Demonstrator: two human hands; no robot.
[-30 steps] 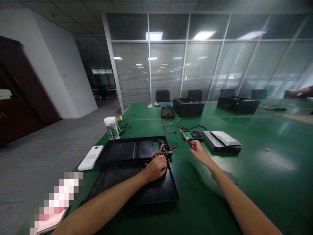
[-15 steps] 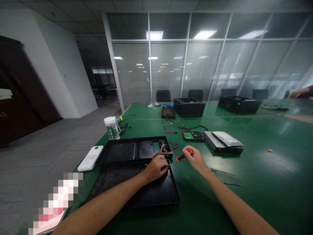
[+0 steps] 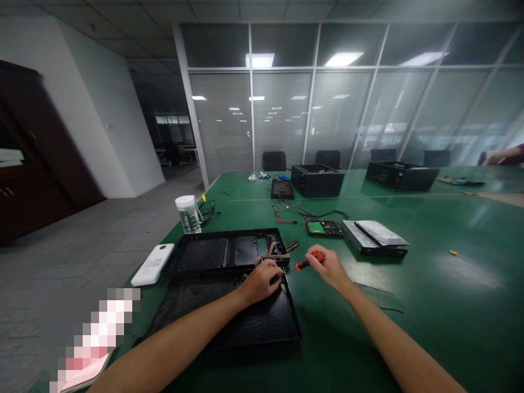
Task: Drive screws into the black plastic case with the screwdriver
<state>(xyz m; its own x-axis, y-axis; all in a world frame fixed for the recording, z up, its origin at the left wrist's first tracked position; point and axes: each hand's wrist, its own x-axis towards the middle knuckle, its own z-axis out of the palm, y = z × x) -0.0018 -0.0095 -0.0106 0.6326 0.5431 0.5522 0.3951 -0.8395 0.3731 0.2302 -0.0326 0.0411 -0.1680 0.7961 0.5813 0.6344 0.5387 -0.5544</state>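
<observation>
My right hand (image 3: 326,264) is closed on the red-and-black handle of a screwdriver (image 3: 303,264). Its thin shaft slants down to the left, and the tip is near the fingers of my left hand (image 3: 262,281). Those left fingers are curled over the upper right corner of a black panel (image 3: 254,325); what they pinch there is hidden. Behind the panel lies a second black piece of casing (image 3: 208,252) with raised edges. Several multicoloured wires (image 3: 273,252) with plugs hang over its right end, just above my left hand.
A white device (image 3: 153,265) and a water bottle (image 3: 188,214) stand on the left. Beyond my hands lie a hard drive (image 3: 323,227) and a silver-topped drive box (image 3: 374,238). Two black cases (image 3: 317,183) stand farther back. At far right shows another person's hand (image 3: 497,158).
Almost nothing differs. The screwdriver's handle has turned slightly in my right hand, while my left hand stays at the panel's corner.
</observation>
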